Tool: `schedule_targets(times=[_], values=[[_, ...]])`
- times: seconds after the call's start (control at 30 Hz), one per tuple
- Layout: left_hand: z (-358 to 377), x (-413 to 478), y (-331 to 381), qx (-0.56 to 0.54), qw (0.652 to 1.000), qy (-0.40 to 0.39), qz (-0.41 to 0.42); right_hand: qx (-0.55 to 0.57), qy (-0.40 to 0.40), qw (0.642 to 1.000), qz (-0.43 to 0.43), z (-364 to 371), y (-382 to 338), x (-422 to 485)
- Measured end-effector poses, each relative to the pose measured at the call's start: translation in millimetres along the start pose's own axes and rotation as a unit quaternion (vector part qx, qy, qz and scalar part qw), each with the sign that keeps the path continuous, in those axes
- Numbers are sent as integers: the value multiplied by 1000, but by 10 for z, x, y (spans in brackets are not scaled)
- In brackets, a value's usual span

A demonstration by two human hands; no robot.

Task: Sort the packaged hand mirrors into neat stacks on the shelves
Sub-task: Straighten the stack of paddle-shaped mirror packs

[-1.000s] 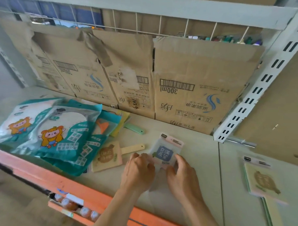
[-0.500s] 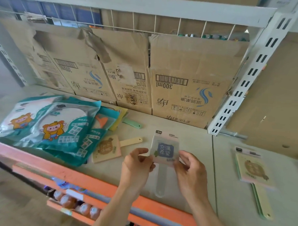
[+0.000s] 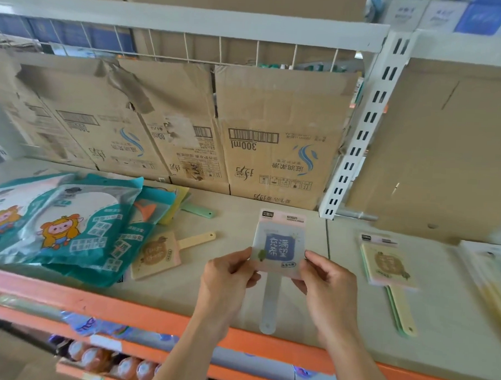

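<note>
2 hands hold 1 packaged hand mirror (image 3: pixel 280 247) over the front part of the shelf (image 3: pixel 181 296), header end away from the person and handle pointing back toward them. the left hand (image 3: pixel 225 277) pinches its lower left edge between thumb and curled fingers. the right hand (image 3: pixel 330 282) pinches the lower right edge the same way. the handle's rounded tip, with a small hole, reaches the shelf's orange front lip (image 3: pixel 152 317).

bare board lies round the mirror: behind it up to the cardboard sheets (image 3: pixel 275 110), and leftward as far as a loose yellow-handled mirror (image 3: pixel 157 253). to the right, a white slotted upright (image 3: pixel 358 137) and a seam mark the next bay. a stack of mirrors (image 3: pixel 389 265) lies flat there, well apart from the hands, its yellow and green handles pointing to the front.

the held mirror's face shows a blue square with 4 white chinese characters, and its pale pink header card carries a small black logo (the finer print is too blurred to read). the cardboard behind reads "300ml", upside down, under a barcode. the mirror itself is a pale frosted square in a clear sleeve, with a translucent whitish handle.

further left, teal packets (image 3: pixel 78 228) printed with a cartoon animal are heaped over more mirrors, and a green handle (image 3: pixel 198 210) sticks out. bottles (image 3: pixel 107 358) sit on the level below.
</note>
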State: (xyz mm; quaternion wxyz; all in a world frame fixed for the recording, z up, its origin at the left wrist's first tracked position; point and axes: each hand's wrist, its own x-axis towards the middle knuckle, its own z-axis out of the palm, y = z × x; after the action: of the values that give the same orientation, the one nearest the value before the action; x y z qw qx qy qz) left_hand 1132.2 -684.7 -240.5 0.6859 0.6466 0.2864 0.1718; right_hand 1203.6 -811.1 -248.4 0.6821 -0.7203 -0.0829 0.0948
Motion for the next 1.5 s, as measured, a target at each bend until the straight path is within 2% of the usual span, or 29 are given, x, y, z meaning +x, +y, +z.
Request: schedule_targets(times=[0.47, 0.83, 0.97, 1.17, 1.33, 1.5], values=[[797, -68, -2, -7, 998, -67, -6, -17, 80, 997, 8, -797, 28, 82], [1629, -59, -51, 105, 985, -116, 75, -29, 130, 991, 14, -1622, 88, 366], [1857, 10, -134, 185, 969, -100, 134, -27, 114, 993, 25, -1846, 143, 494], [2041, 114, -299, 273, 946, -67, 160, -83, 64, 994, 25, -2020, 252, 670], [2127, 148, -429, 330, 929, -49, 160, -177, 50, 983, 4, -2099, 408, 801], [2153, 177, -549, 374, 916, -34, 139, -217, 39, 975, 1, -2137, 516, 868]])
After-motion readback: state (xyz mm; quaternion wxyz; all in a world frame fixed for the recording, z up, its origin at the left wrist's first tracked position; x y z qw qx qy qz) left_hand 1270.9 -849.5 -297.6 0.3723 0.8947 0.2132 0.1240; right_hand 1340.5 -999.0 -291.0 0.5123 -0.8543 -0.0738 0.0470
